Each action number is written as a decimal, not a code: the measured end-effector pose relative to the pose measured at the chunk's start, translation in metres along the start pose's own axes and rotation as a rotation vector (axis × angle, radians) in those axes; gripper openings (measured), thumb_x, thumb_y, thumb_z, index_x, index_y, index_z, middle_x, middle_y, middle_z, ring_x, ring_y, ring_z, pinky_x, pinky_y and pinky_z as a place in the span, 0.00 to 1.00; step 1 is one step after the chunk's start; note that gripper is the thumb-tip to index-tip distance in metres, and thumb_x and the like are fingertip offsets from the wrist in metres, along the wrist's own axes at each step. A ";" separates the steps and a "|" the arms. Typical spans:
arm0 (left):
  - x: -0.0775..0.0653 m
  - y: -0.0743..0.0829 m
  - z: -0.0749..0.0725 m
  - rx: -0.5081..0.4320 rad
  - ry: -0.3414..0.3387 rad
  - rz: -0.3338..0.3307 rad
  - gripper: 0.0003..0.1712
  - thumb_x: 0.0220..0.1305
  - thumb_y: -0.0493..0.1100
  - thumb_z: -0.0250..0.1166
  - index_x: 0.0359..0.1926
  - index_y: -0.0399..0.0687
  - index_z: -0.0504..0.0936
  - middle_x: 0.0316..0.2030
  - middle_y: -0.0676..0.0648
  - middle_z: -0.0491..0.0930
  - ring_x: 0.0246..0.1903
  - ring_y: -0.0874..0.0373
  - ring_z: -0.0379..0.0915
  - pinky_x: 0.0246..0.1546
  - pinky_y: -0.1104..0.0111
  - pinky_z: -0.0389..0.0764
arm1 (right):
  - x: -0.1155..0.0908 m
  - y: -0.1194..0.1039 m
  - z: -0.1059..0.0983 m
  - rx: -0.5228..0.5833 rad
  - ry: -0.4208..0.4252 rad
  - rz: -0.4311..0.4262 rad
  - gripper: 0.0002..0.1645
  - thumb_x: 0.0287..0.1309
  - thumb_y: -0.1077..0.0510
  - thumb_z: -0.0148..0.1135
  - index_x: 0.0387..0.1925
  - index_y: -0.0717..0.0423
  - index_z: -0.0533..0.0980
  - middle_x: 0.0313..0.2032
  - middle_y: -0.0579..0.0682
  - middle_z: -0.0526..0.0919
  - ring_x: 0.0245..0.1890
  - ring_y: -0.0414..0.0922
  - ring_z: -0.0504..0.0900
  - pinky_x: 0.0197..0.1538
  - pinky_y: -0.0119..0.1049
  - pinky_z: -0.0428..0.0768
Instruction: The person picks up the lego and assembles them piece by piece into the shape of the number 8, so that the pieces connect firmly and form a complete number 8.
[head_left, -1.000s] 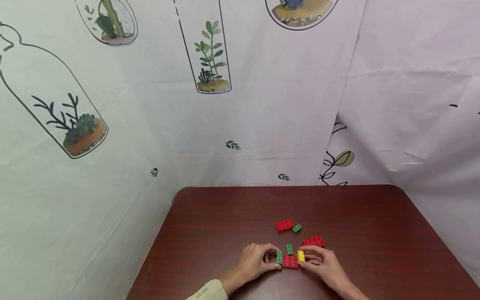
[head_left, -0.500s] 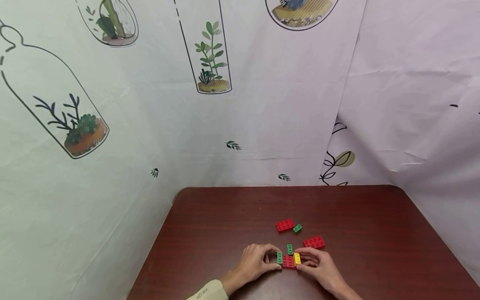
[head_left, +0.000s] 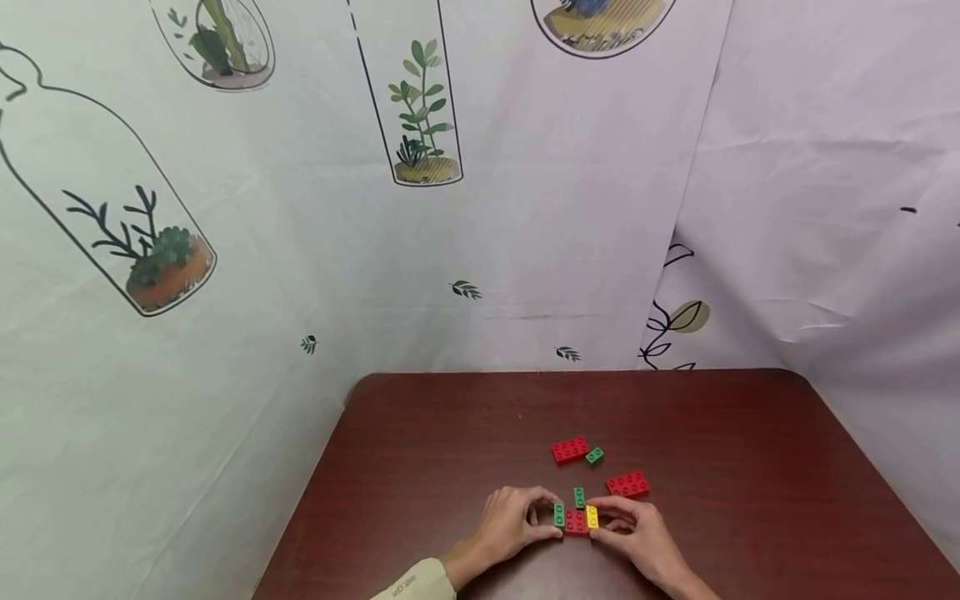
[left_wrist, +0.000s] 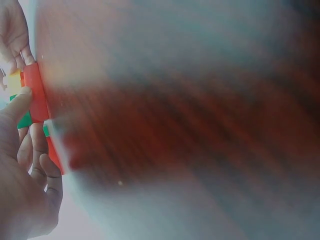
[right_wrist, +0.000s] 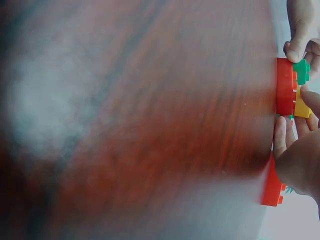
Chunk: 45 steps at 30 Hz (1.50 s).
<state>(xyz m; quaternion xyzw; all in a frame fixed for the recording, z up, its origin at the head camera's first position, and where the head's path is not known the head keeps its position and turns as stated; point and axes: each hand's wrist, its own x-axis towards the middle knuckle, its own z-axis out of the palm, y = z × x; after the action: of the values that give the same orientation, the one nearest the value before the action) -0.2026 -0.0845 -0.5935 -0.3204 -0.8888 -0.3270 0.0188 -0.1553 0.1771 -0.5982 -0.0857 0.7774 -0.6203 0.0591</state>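
A red toy building brick lies on the table between both hands. On its left end sits a small green brick, pinched between thumb and fingers of my left hand. My right hand pinches a yellow brick over the red brick's right end. In the right wrist view the yellow brick is right at the red brick's studs, beside the green one. Bare red studs show between the two small bricks in the head view.
Just behind the red brick lies another small green brick. A loose red brick is behind my right hand. Farther back, a red brick and a green brick lie close together on the dark table.
My right hand has moved left with the yellow brick, from beside the red brick's right end to over it. The left hand has stayed in place on the green brick.
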 end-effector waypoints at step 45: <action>0.000 0.001 0.000 -0.012 -0.016 -0.017 0.19 0.58 0.57 0.81 0.49 0.63 0.89 0.20 0.70 0.74 0.19 0.81 0.65 0.22 0.79 0.67 | 0.006 0.007 -0.003 -0.194 0.027 -0.228 0.21 0.53 0.59 0.84 0.49 0.58 0.88 0.44 0.54 0.91 0.33 0.35 0.86 0.36 0.34 0.86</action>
<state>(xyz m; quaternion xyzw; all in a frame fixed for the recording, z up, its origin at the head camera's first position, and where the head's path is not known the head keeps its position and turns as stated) -0.2022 -0.0843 -0.5930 -0.3156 -0.8897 -0.3298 0.0073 -0.1619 0.1804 -0.6038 -0.1702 0.8197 -0.5460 -0.0309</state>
